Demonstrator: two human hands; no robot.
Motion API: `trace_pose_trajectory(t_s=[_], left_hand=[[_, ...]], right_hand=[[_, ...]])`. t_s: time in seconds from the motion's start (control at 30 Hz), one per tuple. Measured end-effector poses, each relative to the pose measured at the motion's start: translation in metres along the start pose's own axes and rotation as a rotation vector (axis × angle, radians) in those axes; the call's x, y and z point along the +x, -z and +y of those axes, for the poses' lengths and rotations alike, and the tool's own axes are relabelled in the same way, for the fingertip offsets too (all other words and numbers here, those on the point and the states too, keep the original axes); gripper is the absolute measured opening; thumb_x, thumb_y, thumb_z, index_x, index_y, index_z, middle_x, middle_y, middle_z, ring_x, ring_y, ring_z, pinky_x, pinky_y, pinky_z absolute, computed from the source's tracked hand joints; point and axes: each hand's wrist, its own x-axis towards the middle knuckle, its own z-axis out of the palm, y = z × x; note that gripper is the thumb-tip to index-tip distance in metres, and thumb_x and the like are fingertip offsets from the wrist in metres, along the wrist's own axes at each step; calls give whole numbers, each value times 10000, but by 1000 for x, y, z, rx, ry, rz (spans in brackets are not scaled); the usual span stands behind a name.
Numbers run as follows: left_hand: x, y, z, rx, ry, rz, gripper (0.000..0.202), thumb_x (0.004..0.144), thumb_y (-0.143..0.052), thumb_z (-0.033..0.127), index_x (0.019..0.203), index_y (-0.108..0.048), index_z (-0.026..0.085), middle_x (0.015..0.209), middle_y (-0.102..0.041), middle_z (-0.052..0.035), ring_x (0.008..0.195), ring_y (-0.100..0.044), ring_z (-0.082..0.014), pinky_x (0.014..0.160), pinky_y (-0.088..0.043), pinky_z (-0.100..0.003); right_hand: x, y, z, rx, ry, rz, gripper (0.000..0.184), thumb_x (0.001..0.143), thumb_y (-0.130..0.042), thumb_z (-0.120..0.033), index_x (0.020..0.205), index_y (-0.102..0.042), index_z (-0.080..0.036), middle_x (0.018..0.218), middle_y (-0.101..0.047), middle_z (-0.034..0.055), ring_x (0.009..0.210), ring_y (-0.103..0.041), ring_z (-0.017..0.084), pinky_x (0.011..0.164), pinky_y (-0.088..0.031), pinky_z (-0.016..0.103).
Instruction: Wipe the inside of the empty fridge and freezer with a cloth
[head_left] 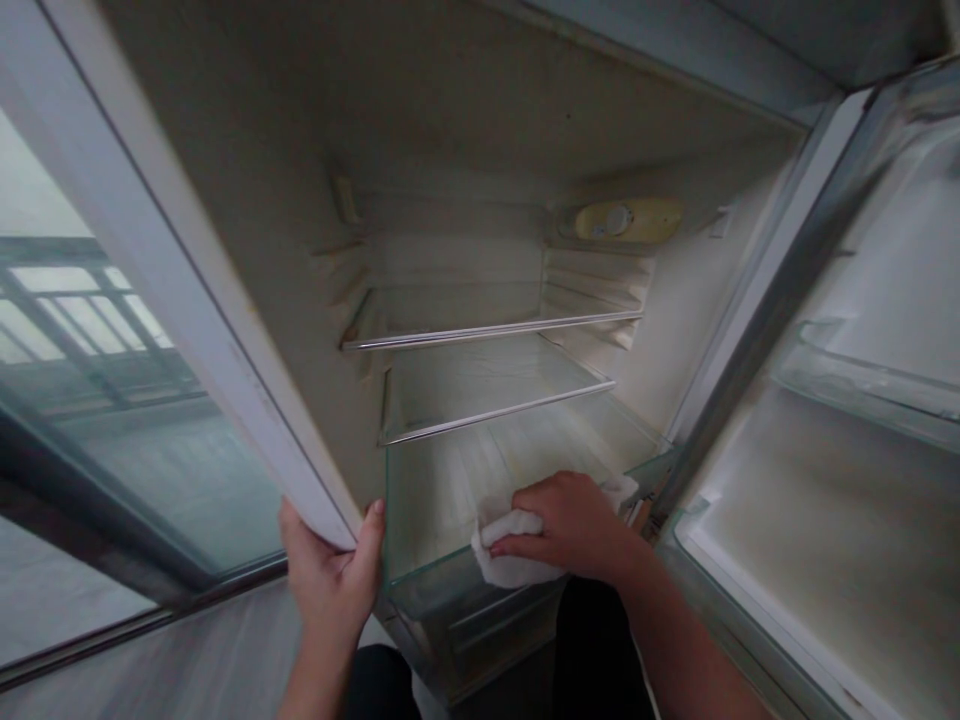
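Observation:
My right hand [566, 520] is closed around a crumpled white cloth [499, 560], pressed at the front edge of the lowest glass shelf [442, 500] in a fridge. Part of the cloth sticks out past the hand on the right. On the left, my left hand [334, 560] grips the front edge of the fridge's side wall [300, 440], with the thumb on the inner side and the fingers wrapped around the outside. Two more glass shelves with pale trim, an upper shelf [487, 328] and a middle shelf [495, 412], sit above the cloth.
The fridge door [847, 500] stands wide at the right, with a clear door shelf [877, 380] across it. A yellowish thermostat housing [652, 220] is on the inner right wall. Below the lowest shelf is a drawer [495, 630]. A glass sliding door [172, 480] lies to the left.

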Motion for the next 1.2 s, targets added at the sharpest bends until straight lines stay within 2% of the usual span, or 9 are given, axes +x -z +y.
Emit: trace_pose_trajectory(t_s=[0.23,0.33,0.47,0.6,0.7,0.87,1.0,1.1,1.2], left_hand=[[0,1,1,24,-2,-12,651,783,-771,401,1342,-534,167,1118,-570,-85,1048,-562,-257,1010,-459,-414],[0,1,-1,32,-32,-8,644,794,-758,405,1348,-534,164,1094,-561,-80,1027,-558,-251,982,-465,-405],[0,-1,-5,22,-57,0,658,793,-760,398,1365,-529,169,1114,-554,-84,1051,-552,-257,996,-454,-411],[0,-1,-10,32,-75,-3,658,797,-759,393,1370,-522,175,1130,-544,-88,1078,-539,-266,1011,-434,-418],[0,0,-10,46,-75,-21,662,804,-753,393,1378,-509,171,1126,-533,-90,1087,-529,-273,1009,-425,-421],[1,1,-9,43,-99,-20,672,806,-747,397,1390,-501,176,1120,-524,-85,1072,-528,-266,1016,-424,-424],[2,0,-9,35,-83,-34,661,801,-747,408,1371,-508,173,1124,-533,-92,1072,-534,-271,1016,-435,-438],[2,0,-8,25,-71,-25,648,792,-754,418,1346,-527,170,1111,-536,-91,1060,-537,-272,1013,-445,-443],[1,0,-7,31,-56,-15,647,802,-747,430,1353,-529,172,1091,-541,-83,1030,-546,-260,998,-458,-431]], right_hand=[[-11,-14,4,83,20,207,504,1047,-366,-569,859,-667,-211,834,-695,26,862,-601,186,839,-330,334],[-10,-7,18,0,-132,174,537,1074,-288,-504,855,-674,-201,838,-708,59,871,-626,207,849,-354,340],[-4,17,48,-75,-435,2,629,1052,-258,-564,862,-724,-187,917,-751,121,891,-689,249,821,-413,351],[0,35,65,-150,-644,-74,714,984,-336,-691,928,-759,-119,1012,-753,202,1071,-687,324,1108,-324,476],[3,33,52,-148,-576,-86,736,963,-348,-733,1006,-748,-117,1036,-752,193,1107,-680,332,1180,-232,535],[1,23,1,-206,-465,10,682,977,-344,-704,1063,-716,-139,1005,-723,174,1028,-675,339,991,-440,490],[-17,21,-34,-230,-434,189,585,986,-406,-645,1202,-674,-172,1140,-679,161,1158,-595,349,1131,-306,557],[-27,18,-41,-134,-317,136,545,981,-422,-656,1159,-684,-212,1171,-673,128,1169,-581,317,1114,-332,527],[-21,18,-29,-88,-200,14,579,1002,-360,-658,966,-715,-202,1022,-706,102,1055,-624,279,1000,-419,440]])
